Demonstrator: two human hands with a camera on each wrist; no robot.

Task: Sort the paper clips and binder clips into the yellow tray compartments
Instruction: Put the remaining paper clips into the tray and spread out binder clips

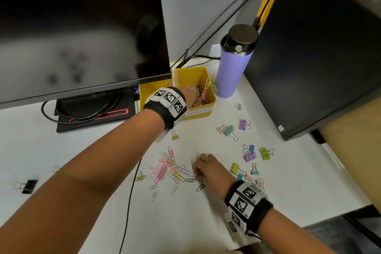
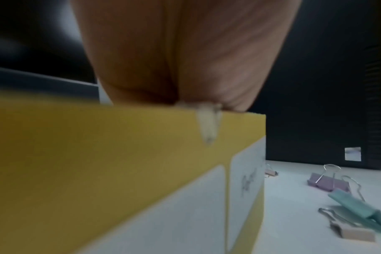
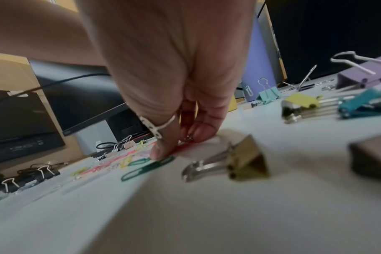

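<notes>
The yellow tray [image 1: 209, 97] stands under the monitor's edge; its right compartment holds a heap of coloured paper clips [image 1: 199, 94]. My left hand [image 1: 188, 96] reaches into that compartment. In the left wrist view only the palm [image 2: 180, 60] shows above the tray wall [image 2: 120, 146], and the fingers are hidden. My right hand [image 1: 196, 174] is down on the table at the right edge of the loose paper clip pile [image 1: 167, 169]. Its fingertips [image 3: 198, 135] pinch a small clip beside a green paper clip [image 3: 146, 167].
Pastel binder clips [image 1: 249, 155] lie scattered right of the pile; a gold one [image 3: 239, 163] sits near my right wrist. A black binder clip [image 1: 28, 186] lies far left. A purple bottle [image 1: 235, 64], two black monitors [image 1: 82, 27] and a cable [image 1: 132, 192] crowd the table.
</notes>
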